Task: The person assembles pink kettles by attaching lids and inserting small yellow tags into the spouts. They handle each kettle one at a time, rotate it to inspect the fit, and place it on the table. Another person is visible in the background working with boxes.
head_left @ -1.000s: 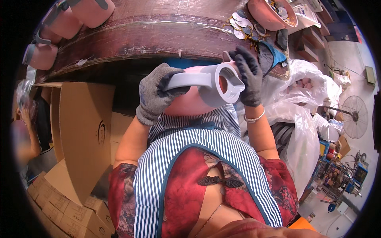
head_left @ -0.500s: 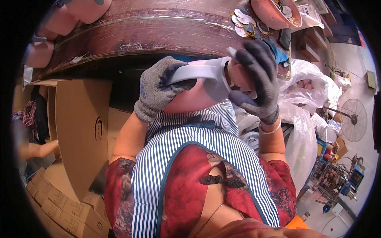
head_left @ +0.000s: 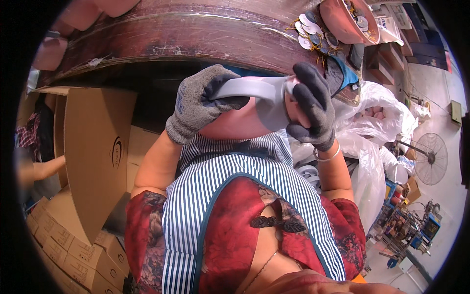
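A pink jug [head_left: 235, 122] with a grey collar and grey handle lies on its side in front of my waist, its mouth toward the right. My left hand [head_left: 201, 100], in a grey knit glove with a dark palm, is closed round the handle [head_left: 247, 88]. At the mouth, my gloved right hand [head_left: 316, 108] grips a pink lid [head_left: 297, 109] with its thumb below and fingers above. The lid sits against the collar; how far it is seated is hidden by the fingers.
Ahead is a worn dark red table [head_left: 196, 34] bearing several oval tags [head_left: 309, 30] on yellow strings and a pink basin [head_left: 338, 22]. An open carton [head_left: 98, 152] stands left; plastic bags [head_left: 362, 147] and a standing fan [head_left: 431, 158] are right. Another person's arm [head_left: 49, 169] shows far left.
My right hand has brought the lid from just off the jug's mouth onto its collar. The gap between them has closed. My left hand keeps its hold on the handle.
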A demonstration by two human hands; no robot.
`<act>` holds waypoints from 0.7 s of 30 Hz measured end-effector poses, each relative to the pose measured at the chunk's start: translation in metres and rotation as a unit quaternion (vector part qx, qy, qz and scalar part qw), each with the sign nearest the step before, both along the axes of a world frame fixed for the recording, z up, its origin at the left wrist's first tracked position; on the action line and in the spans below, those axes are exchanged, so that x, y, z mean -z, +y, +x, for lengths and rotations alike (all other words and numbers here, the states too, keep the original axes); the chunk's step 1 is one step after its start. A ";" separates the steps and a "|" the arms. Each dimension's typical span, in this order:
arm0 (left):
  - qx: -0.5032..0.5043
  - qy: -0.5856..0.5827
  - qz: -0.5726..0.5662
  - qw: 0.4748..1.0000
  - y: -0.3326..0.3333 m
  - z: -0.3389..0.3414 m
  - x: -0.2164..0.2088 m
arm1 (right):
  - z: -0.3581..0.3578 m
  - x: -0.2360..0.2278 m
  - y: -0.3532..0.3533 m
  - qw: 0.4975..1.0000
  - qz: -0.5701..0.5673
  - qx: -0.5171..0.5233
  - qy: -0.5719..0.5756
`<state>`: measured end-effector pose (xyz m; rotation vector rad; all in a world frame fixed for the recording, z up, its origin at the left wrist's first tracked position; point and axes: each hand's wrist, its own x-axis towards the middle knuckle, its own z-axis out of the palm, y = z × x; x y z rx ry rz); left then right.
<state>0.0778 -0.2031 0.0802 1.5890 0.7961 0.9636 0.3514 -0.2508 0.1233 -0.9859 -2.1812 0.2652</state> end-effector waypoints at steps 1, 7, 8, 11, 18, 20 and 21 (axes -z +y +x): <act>0.004 0.018 0.016 1.000 0.002 -0.001 -0.001 | 0.002 0.004 0.001 0.999 0.022 -0.018 -0.015; -0.022 0.036 0.034 0.999 -0.005 0.009 0.006 | -0.004 -0.004 -0.015 0.983 -0.123 0.097 -0.091; -0.033 0.050 0.045 0.997 -0.007 0.009 0.005 | -0.008 -0.017 -0.022 0.979 -0.137 0.094 -0.118; 0.002 0.068 0.071 0.995 -0.004 0.006 -0.004 | -0.002 -0.059 -0.012 0.969 -0.146 0.051 -0.194; -0.071 0.091 0.111 0.987 -0.034 0.059 0.001 | 0.027 0.015 0.029 0.997 -0.079 0.012 -0.009; -0.058 0.177 0.213 0.959 -0.058 0.087 -0.001 | 0.052 0.034 0.032 0.984 -0.166 0.038 -0.048; -0.026 0.185 0.264 0.946 -0.058 0.091 -0.004 | 0.062 0.036 0.029 0.977 -0.200 0.054 -0.053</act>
